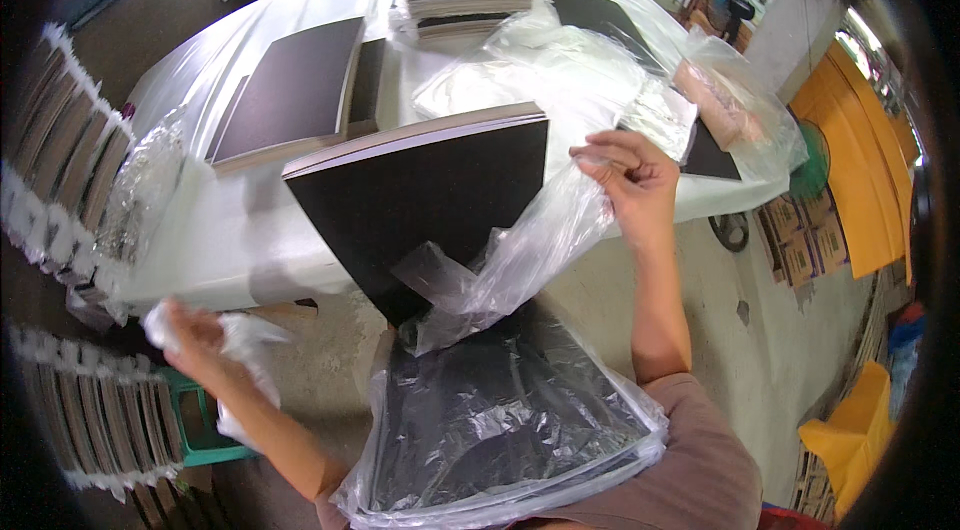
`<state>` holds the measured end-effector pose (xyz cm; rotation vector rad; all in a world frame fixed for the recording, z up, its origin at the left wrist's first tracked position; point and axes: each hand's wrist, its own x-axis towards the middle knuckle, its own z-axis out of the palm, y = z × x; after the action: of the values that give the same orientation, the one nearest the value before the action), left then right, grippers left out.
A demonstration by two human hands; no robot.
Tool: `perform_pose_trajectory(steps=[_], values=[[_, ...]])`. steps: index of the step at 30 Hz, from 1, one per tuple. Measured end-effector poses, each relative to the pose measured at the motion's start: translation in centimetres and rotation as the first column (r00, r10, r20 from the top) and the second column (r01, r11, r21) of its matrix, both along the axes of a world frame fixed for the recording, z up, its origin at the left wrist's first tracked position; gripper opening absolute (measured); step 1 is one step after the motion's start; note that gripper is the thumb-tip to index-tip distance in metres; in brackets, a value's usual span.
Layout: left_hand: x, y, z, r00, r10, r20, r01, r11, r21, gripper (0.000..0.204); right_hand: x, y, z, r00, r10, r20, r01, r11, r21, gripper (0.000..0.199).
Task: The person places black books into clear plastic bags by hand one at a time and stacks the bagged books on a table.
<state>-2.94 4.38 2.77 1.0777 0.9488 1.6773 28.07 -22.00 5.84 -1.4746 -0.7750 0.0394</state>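
Observation:
My right hand [632, 175] is raised over the table's near edge, its fingertips pinching a clear plastic bag [530, 255]. The bag hangs crumpled down to the left, across the front of a large black book [420, 190]. That book stands tilted at the table's near edge, its pale page edges upward. Low on the left, my left hand [195, 335] is closed round a crumpled white cloth [250, 350], somewhat blurred by motion. On my lap lies a black book-like stack [500, 410] wrapped in clear plastic; the tilted book's bottom corner meets it.
A white-covered table [290, 255] carries black books [290, 90], a bagged book stack [470, 0] and loose plastic bags [560, 70]. Stacked books [100, 410] and a green stool [210, 420] stand left. At right are a pillar [800, 20] and orange panels [850, 160].

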Motion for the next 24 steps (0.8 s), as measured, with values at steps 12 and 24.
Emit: perform_pose_trajectory(steps=[12,24], values=[[13.8,-12.6,0.2,0.450,-0.860,-0.240,0.885,0.466,-0.011,0.008,-5.1,4.6,-2.2,0.910,0.250,0.331,-0.272,0.962,0.019,0.015],[12.8,-13.6,-0.1,0.489,-0.872,-0.005,0.867,0.487,-0.105,0.016,-5.7,4.2,-2.7,0.326,0.894,-0.309,-0.710,0.447,0.545,0.031]])
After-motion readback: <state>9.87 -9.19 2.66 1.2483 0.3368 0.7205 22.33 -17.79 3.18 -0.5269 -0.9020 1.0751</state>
